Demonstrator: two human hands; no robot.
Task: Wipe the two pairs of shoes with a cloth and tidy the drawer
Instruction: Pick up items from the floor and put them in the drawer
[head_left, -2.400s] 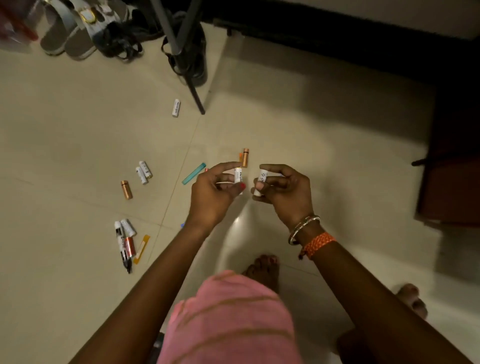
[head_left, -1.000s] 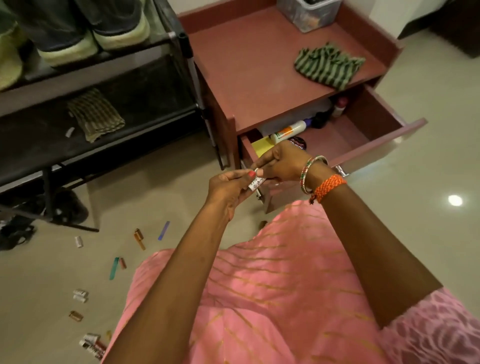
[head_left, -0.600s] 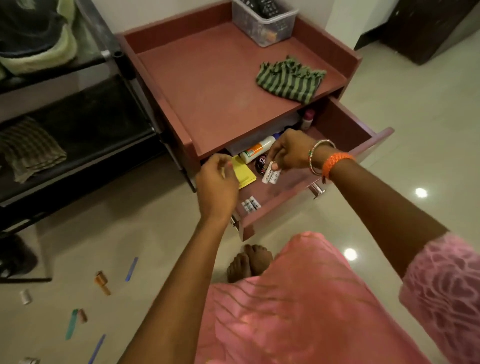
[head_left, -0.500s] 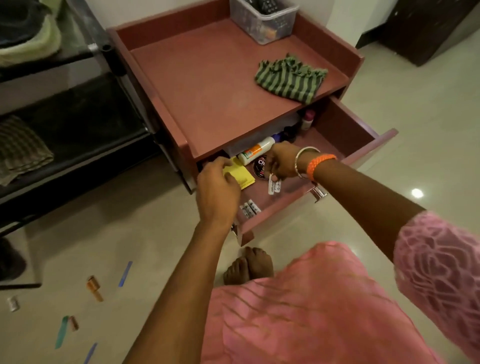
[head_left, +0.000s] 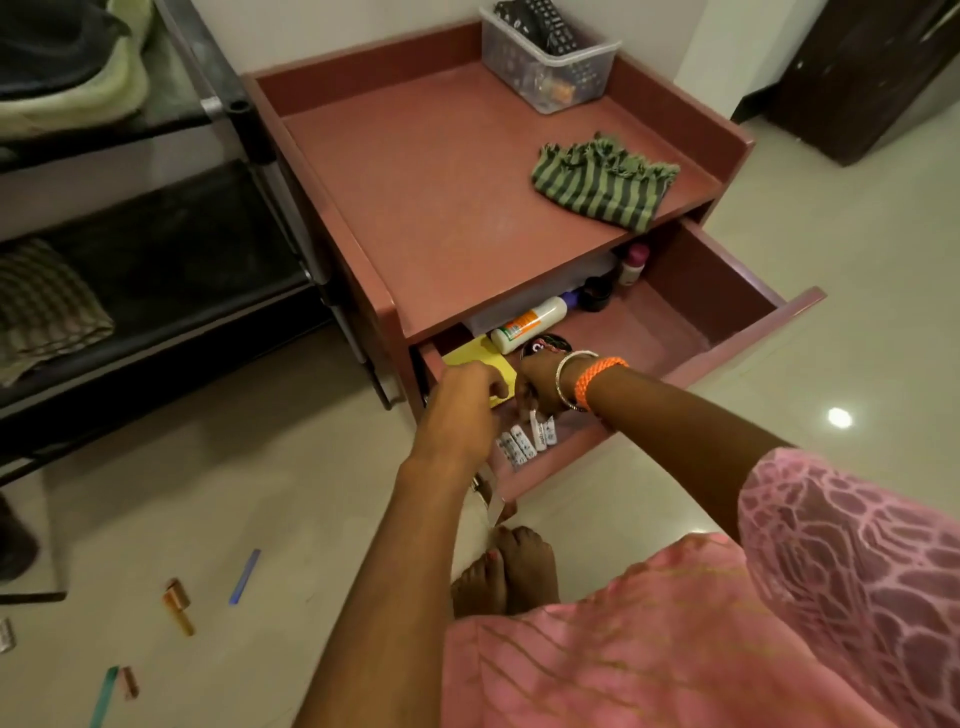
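Observation:
The red cabinet's drawer (head_left: 727, 291) stands pulled out. Inside lie a yellow notepad (head_left: 470, 353), a white bottle (head_left: 530, 325), a round tin (head_left: 553, 344) and a row of white batteries (head_left: 514, 449) by the front left corner. My right hand (head_left: 543, 376) reaches down into the drawer and pinches two white batteries (head_left: 541, 431) just beside that row. My left hand (head_left: 460, 410) hovers over the drawer's left front with loosely curled fingers; nothing shows in it. A green striped cloth (head_left: 602, 182) lies on the cabinet top.
A clear basket (head_left: 545, 67) with remotes sits at the back of the cabinet top. A black shoe rack (head_left: 156, 270) at left carries shoes (head_left: 62, 67) and a brown cloth (head_left: 41, 306). A copper battery (head_left: 176, 605) and blue strip (head_left: 244, 577) lie on the floor.
I turned from the floor to the drawer. Both batteries passed into my right hand, which has lowered them into the drawer next to the row. My left hand came over the drawer's front.

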